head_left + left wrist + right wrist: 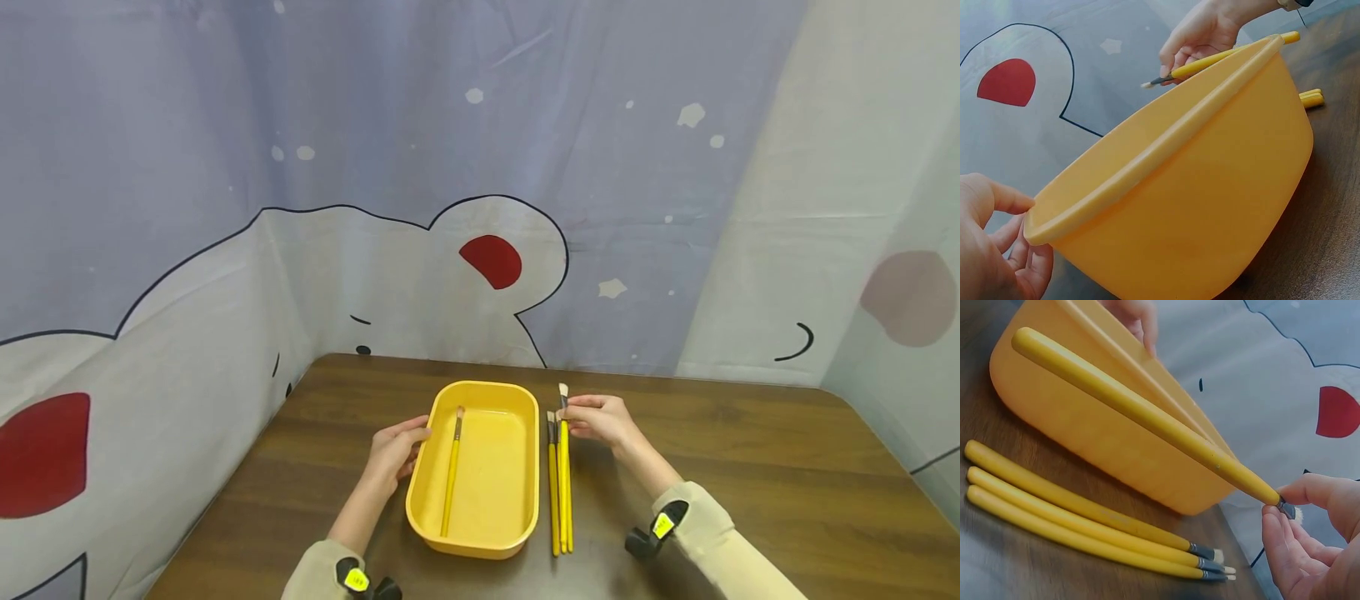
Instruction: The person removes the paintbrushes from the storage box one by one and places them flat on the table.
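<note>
A yellow plastic tray (486,552) stands on the table, one paintbrush (451,487) lying lengthwise along its left side. My left hand (392,454) grips the tray's left rim, thumb over the edge and fingers outside, as the left wrist view shows. Between thumb and fingertips my right hand (1310,537) pinches another yellow-handled paintbrush (1147,419) near its metal ferrule. That brush is held above the table at the tray's right, pale bristles pointing away from me. Beneath it, three more paintbrushes (1085,515) lie side by side on the tabletop.
The brown wooden table (720,467) stretches out to the right of the brushes. Behind and at both sides hangs a printed curtain (405,275) with white bear shapes, meeting the table's far edge.
</note>
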{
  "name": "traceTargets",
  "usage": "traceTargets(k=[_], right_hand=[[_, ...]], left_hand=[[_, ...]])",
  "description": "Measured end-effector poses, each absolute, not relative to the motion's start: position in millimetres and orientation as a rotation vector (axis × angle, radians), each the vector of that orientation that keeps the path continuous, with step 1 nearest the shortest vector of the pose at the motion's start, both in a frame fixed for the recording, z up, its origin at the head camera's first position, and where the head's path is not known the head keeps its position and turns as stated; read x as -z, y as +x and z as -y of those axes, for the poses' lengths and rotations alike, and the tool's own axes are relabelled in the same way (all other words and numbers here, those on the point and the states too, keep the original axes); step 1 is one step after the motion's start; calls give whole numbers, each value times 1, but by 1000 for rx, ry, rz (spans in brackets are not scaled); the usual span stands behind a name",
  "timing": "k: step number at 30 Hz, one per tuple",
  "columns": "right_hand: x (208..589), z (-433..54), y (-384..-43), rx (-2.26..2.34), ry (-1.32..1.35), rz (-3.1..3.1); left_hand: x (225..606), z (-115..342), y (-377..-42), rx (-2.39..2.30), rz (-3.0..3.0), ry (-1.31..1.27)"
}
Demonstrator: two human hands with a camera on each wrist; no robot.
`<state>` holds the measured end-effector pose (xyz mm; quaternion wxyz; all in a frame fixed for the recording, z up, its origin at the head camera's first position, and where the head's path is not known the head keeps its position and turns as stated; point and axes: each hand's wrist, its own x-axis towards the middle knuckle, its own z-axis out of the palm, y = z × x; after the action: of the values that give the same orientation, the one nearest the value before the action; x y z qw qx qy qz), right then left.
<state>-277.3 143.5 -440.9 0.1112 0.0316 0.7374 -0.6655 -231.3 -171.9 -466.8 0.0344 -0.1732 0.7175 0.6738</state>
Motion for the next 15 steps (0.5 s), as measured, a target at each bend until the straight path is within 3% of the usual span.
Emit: traceTargets(k=[15], right_hand=[[453, -163, -277, 1919, 100, -2166]], left_hand=[[467, 172, -232, -2080, -2196, -540]])
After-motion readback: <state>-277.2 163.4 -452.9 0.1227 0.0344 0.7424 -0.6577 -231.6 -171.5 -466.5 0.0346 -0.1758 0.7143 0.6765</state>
